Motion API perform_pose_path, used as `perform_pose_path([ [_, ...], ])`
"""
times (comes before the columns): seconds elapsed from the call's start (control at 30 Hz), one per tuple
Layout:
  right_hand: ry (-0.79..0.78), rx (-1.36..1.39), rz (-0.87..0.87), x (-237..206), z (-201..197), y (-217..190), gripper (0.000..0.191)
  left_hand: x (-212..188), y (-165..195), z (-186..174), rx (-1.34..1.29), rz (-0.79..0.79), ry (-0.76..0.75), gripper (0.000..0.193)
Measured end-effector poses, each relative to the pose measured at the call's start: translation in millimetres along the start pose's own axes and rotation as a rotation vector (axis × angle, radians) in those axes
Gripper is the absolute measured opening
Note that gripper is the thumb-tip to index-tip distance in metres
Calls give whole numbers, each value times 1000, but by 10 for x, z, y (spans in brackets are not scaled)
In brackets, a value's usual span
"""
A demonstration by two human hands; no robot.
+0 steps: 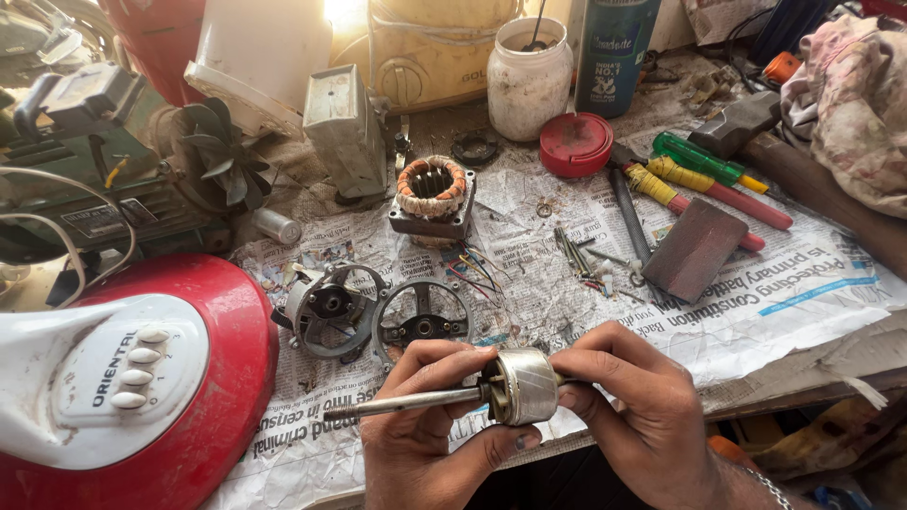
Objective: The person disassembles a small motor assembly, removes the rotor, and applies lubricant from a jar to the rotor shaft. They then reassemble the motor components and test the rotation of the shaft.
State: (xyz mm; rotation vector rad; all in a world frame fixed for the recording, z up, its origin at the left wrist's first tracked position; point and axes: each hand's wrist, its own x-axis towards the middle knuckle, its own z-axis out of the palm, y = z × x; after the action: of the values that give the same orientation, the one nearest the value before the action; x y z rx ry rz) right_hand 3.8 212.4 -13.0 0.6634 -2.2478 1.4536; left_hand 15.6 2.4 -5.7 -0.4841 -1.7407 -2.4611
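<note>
A metal motor rotor (pixel 521 385) with a long steel shaft pointing left is held low in the middle of the head view. My left hand (pixel 425 425) cups it from below, thumb against the drum. My right hand (pixel 631 401) pinches its right end. Just beyond on the newspaper (pixel 784 297) lie two round metal end covers (pixel 333 307) (pixel 422 324). Farther back stands the stator (pixel 432 196) with copper windings and coloured wires.
A red and white fan base (pixel 142 378) with buttons fills the left. Screwdrivers (pixel 704 179), a file, a sandpaper piece (pixel 694 247), a red lid (pixel 575 144), a white jar (pixel 527 80) and small screws (pixel 576 255) lie behind. A hammer (pixel 746 127) rests at the right.
</note>
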Motion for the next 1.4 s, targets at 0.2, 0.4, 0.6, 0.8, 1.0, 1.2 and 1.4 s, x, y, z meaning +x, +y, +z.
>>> perform_pose_path([
  [0.2, -9, 10, -93, 66, -7, -78, 38, -2, -8, -21, -58, 36, 11, 60],
  [0.4, -107, 112, -228, 134, -26, -97, 78, 17, -5, -36, -19, 70, -32, 58],
  [0.6, -4, 67, -217, 18, 0, -38, 62, -11, -15, -21, -30, -24, -38, 50],
  [0.8, 12, 126, -236, -54, 13, 11, 63, -37, -82, -76, 96, 77, -57, 53],
  [1.0, -57, 77, -105, -87, -80, 62, 73, -104, -177, -89, -48, 16, 7, 63],
  [1.2, -165, 161, 17, -68, -161, 109, 75, -59, -193, -157, -11, 24, -95, 77],
  [1.4, -42, 207, -131, -29, -28, 11, 68, -45, -153, -140, -13, -54, -30, 81],
])
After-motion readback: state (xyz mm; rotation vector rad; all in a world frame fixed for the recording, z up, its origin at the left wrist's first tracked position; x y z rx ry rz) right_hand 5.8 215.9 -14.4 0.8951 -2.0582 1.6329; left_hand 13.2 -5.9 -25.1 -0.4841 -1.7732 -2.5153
